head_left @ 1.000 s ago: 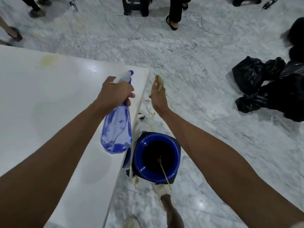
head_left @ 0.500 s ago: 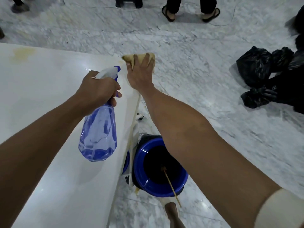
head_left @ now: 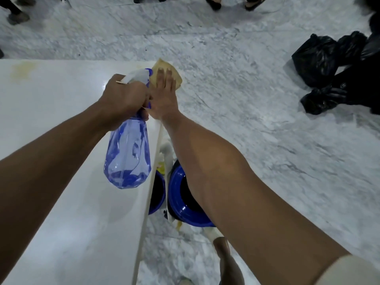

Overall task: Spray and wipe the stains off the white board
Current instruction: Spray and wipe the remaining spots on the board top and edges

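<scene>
A yellowish stain (head_left: 21, 71) marks the far left of the white board (head_left: 61, 161). The left hand (head_left: 125, 97) is wrapped closed around the neck of the blue spray bottle (head_left: 128, 153); its long axis hangs base-down toward the viewer, nozzle pointing away. The right hand (head_left: 164, 95) presses flat, fingers extended, on the tan cloth (head_left: 164, 67) at the board's far right corner. Blue buckets (head_left: 185, 210) stand on the floor below.
</scene>
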